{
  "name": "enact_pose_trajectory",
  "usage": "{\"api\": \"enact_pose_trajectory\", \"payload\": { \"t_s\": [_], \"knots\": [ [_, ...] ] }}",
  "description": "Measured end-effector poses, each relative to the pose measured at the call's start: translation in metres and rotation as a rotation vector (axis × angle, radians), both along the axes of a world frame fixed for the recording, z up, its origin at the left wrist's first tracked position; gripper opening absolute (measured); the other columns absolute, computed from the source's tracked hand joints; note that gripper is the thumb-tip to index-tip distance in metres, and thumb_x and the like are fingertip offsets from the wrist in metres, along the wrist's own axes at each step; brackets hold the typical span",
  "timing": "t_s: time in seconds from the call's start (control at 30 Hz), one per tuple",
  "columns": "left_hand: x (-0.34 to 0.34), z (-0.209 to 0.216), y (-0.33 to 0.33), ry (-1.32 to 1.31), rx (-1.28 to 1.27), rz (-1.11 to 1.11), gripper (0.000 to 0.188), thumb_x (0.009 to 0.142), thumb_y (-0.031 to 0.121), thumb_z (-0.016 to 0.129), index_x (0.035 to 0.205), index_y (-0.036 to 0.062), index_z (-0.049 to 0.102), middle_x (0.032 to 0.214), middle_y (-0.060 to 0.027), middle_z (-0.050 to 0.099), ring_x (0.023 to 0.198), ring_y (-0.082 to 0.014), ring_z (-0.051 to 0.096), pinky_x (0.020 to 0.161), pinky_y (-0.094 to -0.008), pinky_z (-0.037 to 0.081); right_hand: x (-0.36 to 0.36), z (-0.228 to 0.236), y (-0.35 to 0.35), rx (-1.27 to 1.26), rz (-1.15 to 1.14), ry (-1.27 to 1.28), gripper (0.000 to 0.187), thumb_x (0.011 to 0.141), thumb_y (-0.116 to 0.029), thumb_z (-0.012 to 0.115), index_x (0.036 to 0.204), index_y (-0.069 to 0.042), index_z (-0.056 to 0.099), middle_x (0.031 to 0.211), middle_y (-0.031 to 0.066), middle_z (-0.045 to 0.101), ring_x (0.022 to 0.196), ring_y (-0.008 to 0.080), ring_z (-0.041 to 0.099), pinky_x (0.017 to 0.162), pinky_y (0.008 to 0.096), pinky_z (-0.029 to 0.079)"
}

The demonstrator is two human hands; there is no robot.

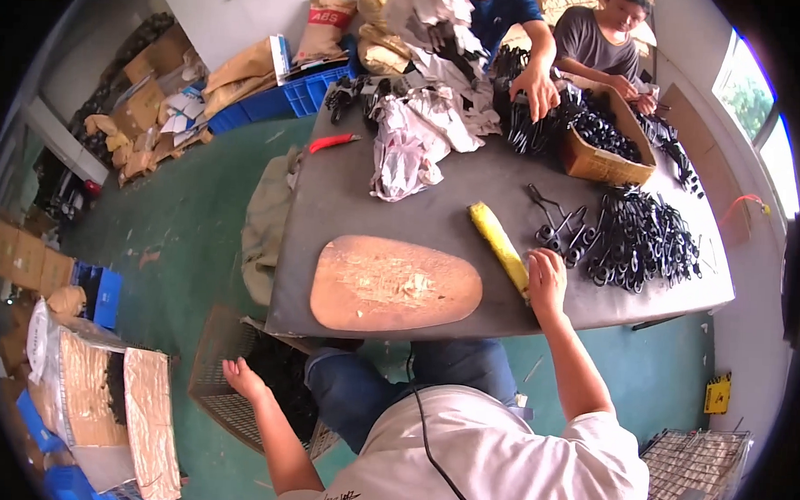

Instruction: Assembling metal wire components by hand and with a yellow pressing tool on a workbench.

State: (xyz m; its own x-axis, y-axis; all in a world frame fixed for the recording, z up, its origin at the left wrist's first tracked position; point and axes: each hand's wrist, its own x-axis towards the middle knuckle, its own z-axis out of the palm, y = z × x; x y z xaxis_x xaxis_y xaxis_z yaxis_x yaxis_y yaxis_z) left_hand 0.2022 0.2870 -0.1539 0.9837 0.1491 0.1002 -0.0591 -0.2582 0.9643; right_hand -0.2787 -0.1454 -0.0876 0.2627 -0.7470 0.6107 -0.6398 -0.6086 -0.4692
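While the left hand (244, 379) hangs half-open above the mesh basket (210, 354), nothing visible in its fingers, the right hand (547, 280) curls loosely beside the yellow stick (495, 238), and I can't tell whether it grips anything. Beyond it to the right lie tangled black parts (643, 241); between the hands, farther forward, rests an oblong board (372, 280).

Board (397, 283): orange-brown, shows pale mottled patches. Long narrow piece (499, 245): yellow. Looped parts (642, 245): black. Slim tool (333, 143): red. Tabletop (419, 220): dark grey. Crate (312, 94): blue. Floor (180, 233): green. Shirt (499, 447): off-white, bears black marking.
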Motion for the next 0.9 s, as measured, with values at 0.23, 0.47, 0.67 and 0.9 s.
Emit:
{"api": "enact_pose_trajectory", "payload": {
  "t_s": [0.23,0.47,0.67,0.9],
  "knots": [
    [-0.098,0.082,-0.137,-0.212,-0.131,-0.459,0.052,0.098,0.004,0.054,0.147,-0.0001,0.037,0.142,-0.02,0.047,0.128,-0.0284,0.05,0.11,-0.0404,0.039,-0.016,0.039,-0.1,0.116,-0.436,0.41,0.044,0.089,-0.037,0.066,0.121,-0.008,0.058,0.112,0.0142,0.066,0.107,0.0335,0.062,0.093,0.0442,0.045],
    [-0.172,0.115,-0.188,-0.249,-0.078,-0.683,0.054,0.096,0.002,0.056,0.147,0.0049,0.039,0.136,-0.0172,0.052,0.121,-0.0256,0.054,0.108,-0.0397,0.041,-0.015,0.031,-0.107,0.427,-0.442,0.585,0.055,0.088,-0.049,0.063,0.119,-0.004,0.058,0.116,0.0187,0.065,0.115,0.0355,0.061,0.099,0.0487,0.043],
    [-0.2,0.114,-0.214,-0.417,-0.027,-0.861,0.056,0.092,0.002,0.061,0.144,0.003,0.041,0.127,-0.0161,0.056,0.113,-0.0257,0.058,0.1,-0.0388,0.046,0.004,0.026,-0.1,0.438,-0.37,0.554,0.04,0.085,-0.028,0.06,0.113,0.0,0.059,0.11,0.0189,0.068,0.104,0.0355,0.067,0.091,0.0462,0.051],
    [-0.232,0.126,-0.228,-0.485,0.013,-1.007,0.052,0.091,0.003,0.064,0.14,0.0013,0.047,0.121,-0.0152,0.058,0.107,-0.0254,0.059,0.096,-0.0379,0.048,0.022,0.002,-0.073,0.326,-0.325,0.048,0.041,0.082,-0.016,0.059,0.122,-0.006,0.061,0.102,0.0144,0.066,0.094,0.0323,0.065,0.084,0.0428,0.051]
  ]
}}
